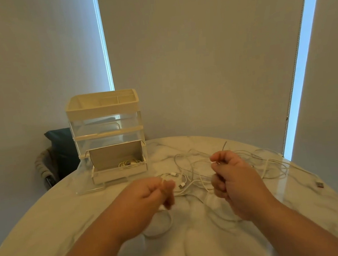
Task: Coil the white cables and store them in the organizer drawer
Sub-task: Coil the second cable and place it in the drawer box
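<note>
Several loose white cables [192, 167] lie tangled on the marble table [48, 227], spreading to the right. My left hand [151, 196] grips a loop of white cable that hangs down below it. My right hand [231, 175] pinches a cable strand between thumb and fingers, its other fingers curled. The organizer [104, 123] stands at the table's far left with clear tiers and a cream top tray. Its bottom drawer [119, 172] is pulled out, and a coiled white cable [128, 163] lies inside.
A USB plug [319, 184] on one cable lies near the table's right edge. A dark cushion on a chair [60, 151] sits behind the table at the left. Closed roller blinds [198, 60] cover the windows behind.
</note>
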{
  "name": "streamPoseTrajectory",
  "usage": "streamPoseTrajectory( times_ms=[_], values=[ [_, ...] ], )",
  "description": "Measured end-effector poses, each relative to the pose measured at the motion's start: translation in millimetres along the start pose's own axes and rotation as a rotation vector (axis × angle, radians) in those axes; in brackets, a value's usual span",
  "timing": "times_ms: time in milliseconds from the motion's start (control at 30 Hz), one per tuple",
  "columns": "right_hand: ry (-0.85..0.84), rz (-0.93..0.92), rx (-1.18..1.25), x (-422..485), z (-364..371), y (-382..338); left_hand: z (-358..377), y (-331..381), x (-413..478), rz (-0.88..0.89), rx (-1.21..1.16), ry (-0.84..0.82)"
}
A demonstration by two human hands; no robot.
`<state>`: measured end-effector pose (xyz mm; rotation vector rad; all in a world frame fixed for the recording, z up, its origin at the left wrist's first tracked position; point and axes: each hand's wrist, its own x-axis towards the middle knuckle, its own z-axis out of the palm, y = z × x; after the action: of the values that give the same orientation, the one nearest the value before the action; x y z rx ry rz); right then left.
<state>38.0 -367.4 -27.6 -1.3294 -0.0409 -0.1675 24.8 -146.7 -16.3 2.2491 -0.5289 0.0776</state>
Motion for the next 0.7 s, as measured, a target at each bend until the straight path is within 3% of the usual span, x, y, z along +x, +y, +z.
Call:
streamPoseTrajectory(
  times_ms=[133,200,267,367,433,500,567,633,700],
  values=[
    [-0.167,-0.049,-0.777,-3,-11,-1,-20,-16,2,-0.114,-0.097,0.28],
    [-0.2,-0.145,-1.012,-9,-7,4,-23,-13,1,-0.087,-0.109,0.247],
    [-0.117,-0.317,-1.083,-17,2,2,-18,-5,-1,-0.048,-0.029,0.101],
    [0.148,-0.774,-1.072,-33,14,-6,-2,0,1,0.004,0.155,-0.048],
    [0.088,-0.93,-0.897,-41,18,-10,6,3,3,0.032,0.225,-0.08],
    [-0.108,-0.867,-0.831,-41,21,-5,9,7,4,0.034,0.231,-0.097],
    [-0.24,-0.714,-0.928,-29,20,6,10,11,3,0.03,0.229,-0.13],
    [-0.315,-0.629,-1.082,-17,16,14,11,15,2,0.061,0.276,-0.166],
    [-0.338,-0.677,-1.165,-11,14,15,13,17,1,0.084,0.294,-0.205]
  ],
)
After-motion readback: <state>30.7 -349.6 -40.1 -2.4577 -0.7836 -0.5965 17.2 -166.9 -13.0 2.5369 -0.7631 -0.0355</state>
